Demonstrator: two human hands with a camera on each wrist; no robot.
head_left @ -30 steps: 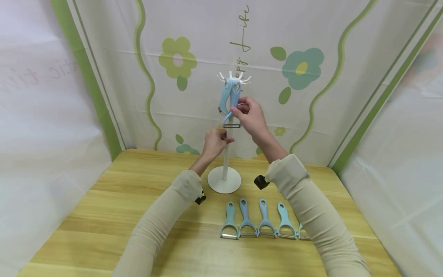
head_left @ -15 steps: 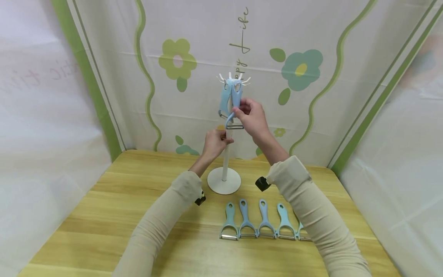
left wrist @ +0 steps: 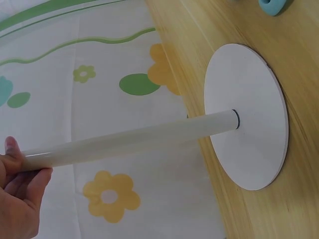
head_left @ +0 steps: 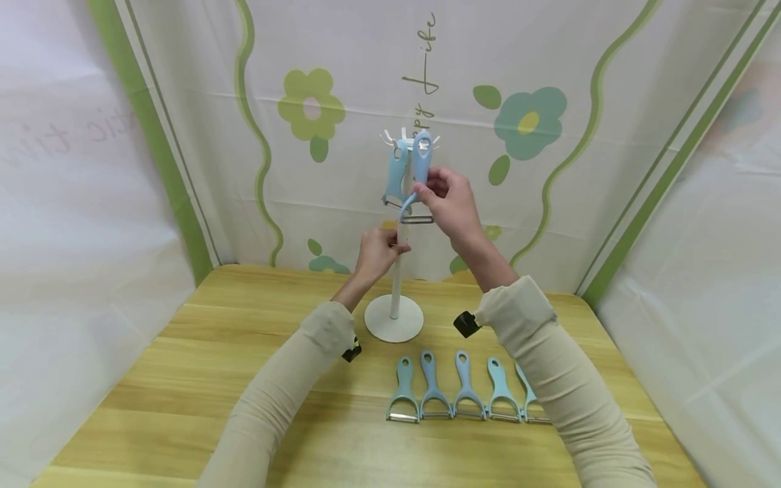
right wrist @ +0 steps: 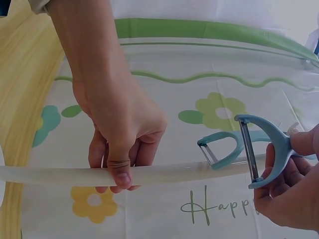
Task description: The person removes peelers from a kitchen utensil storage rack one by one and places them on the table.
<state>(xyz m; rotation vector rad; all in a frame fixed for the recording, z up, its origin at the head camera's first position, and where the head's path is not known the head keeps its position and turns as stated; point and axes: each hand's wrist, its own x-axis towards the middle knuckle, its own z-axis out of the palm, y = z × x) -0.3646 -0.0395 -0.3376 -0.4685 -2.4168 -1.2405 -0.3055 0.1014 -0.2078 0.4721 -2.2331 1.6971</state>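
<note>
My left hand (head_left: 376, 254) grips the white pole (left wrist: 139, 142) of an upright stand about midway up, thumb and fingers round it. My right hand (head_left: 453, 203) pinches a blue Y-shaped peeler (head_left: 421, 159) low on its handle, blade end down. That peeler's handle hole is level with the white hooks (head_left: 404, 134) at the stand's top and overlaps them in the head view. Just left of it, a light blue peeler (head_left: 396, 169) hangs from a hook. In the right wrist view the held peeler (right wrist: 276, 149) is nearer the camera than the hanging one (right wrist: 224, 144).
The stand's round white base (head_left: 393, 329) rests on the wooden table (head_left: 201, 366). In front of it several blue and green peelers (head_left: 465, 386) lie in a row, the rightmost partly behind the right sleeve (head_left: 549, 352). A flower-printed curtain (head_left: 366, 61) closes the back.
My right hand has shifted the held peeler slightly right and up, apart from the hanging peeler in the head view. My left hand keeps its grip on the pole.
</note>
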